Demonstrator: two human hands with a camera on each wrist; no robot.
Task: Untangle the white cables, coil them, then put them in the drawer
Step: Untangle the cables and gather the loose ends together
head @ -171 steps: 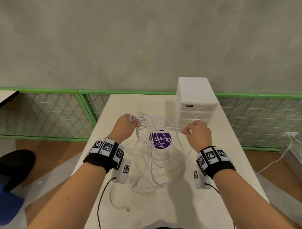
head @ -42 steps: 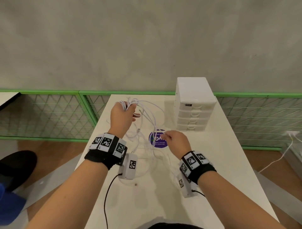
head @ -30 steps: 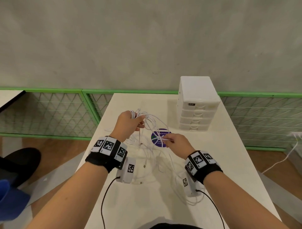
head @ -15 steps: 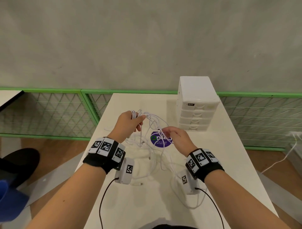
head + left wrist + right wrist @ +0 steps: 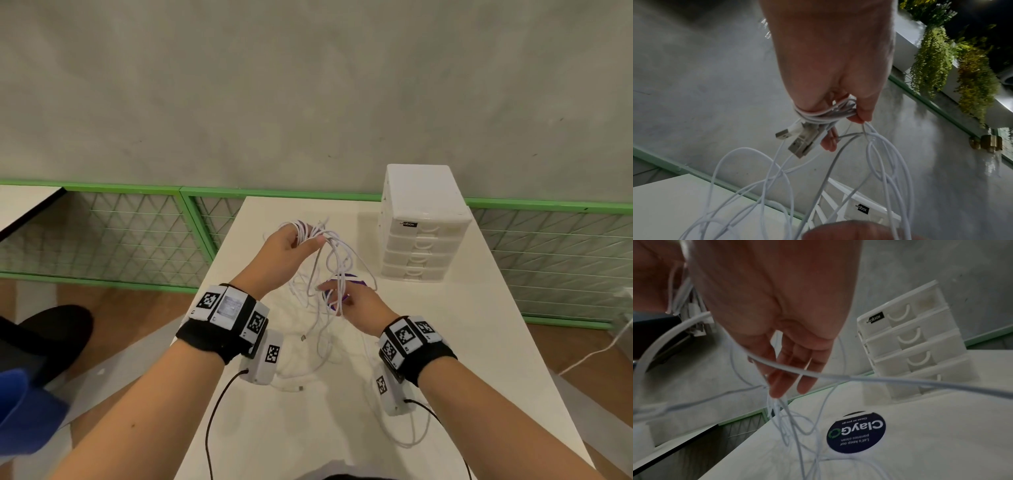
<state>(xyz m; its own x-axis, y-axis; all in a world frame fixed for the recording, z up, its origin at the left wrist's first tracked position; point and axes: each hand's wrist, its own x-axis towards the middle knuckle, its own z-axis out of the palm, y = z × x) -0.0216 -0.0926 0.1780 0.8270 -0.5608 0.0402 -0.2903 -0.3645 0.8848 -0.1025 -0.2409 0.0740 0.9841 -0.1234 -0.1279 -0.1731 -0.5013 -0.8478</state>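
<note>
Raised over the far half of the table, my left hand (image 5: 294, 243) grips a bundle of white cables (image 5: 334, 274). Loops are wound round its fingers (image 5: 826, 113), and two USB plugs (image 5: 795, 141) stick out under them. Long tangled strands hang from the bundle to the tabletop. My right hand (image 5: 346, 301) is lower and nearer, with straight fingers (image 5: 789, 378) among the hanging strands; one strand crosses in front of them. More cable lies loose on the table (image 5: 318, 356). The white drawer unit (image 5: 421, 236) stands at the back right with all drawers shut.
A round purple sticker (image 5: 856, 433) lies on the white table (image 5: 462, 359), below the hanging strands. A green mesh fence (image 5: 130, 236) runs behind the table. Another white cable (image 5: 599, 353) trails over the floor at right. A black shoe (image 5: 51, 335) is at left.
My left hand has lifted the bundle a little higher and further back. My right hand has dropped slightly toward me, and its fingers now lie straight among the strands.
</note>
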